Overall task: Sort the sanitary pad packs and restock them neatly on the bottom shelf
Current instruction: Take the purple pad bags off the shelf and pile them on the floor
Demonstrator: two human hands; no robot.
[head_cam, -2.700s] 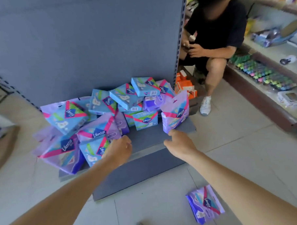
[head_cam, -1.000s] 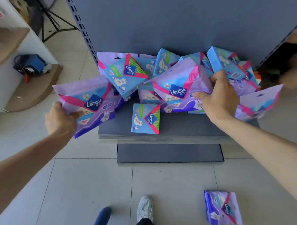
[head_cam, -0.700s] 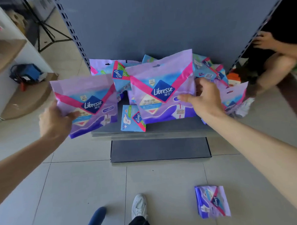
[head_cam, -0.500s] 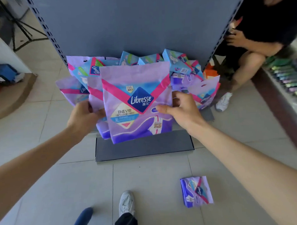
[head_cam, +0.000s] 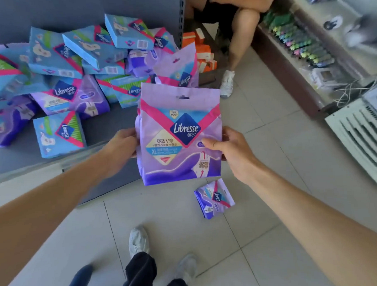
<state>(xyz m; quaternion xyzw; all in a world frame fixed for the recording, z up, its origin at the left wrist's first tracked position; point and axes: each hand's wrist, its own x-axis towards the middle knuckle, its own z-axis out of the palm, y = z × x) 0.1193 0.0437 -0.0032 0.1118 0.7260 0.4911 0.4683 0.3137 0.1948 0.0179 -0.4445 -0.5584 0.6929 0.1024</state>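
Obs.: purple Libresse pack [head_cam: 180, 134] held upright in mid-air at frame centre, over the tiled floor [head_cam: 79, 245], off the shelf's front right corner. A second purple edge shows behind it on the left side; probably two packs held as one, cannot confirm.

Hands: left hand [head_cam: 120, 145] grips the left edge, fingers hidden behind the pack. Right hand [head_cam: 229, 149] pinches the right edge, thumb on the front face, fingers curled behind.

Bottom shelf [head_cam: 109, 127] at 10 o'clock of the held pack: blue and purple packs in an unsorted heap [head_cam: 76, 61], tilted and overlapping.

Risks (judgement):
- Edge grips on slick film. If there is a rear pack, it could slide out and drop.
- Leaning purple pack [head_cam: 180, 67] at 12 o'clock stands at the shelf's right end; a brush in passing could tip it to the floor.
- Small blue pack [head_cam: 59, 135] at 9 o'clock lies near the front lip; clearing space could push it off.
- Pushing into the heap without first separating types would collapse it and mix sizes.
- Fallen purple pack [head_cam: 213, 198] at 5 o'clock lies near the feet: could be trodden on or forgotten.
- Crouching person [head_cam: 239, 32] at 1 o'clock limits room at that end.
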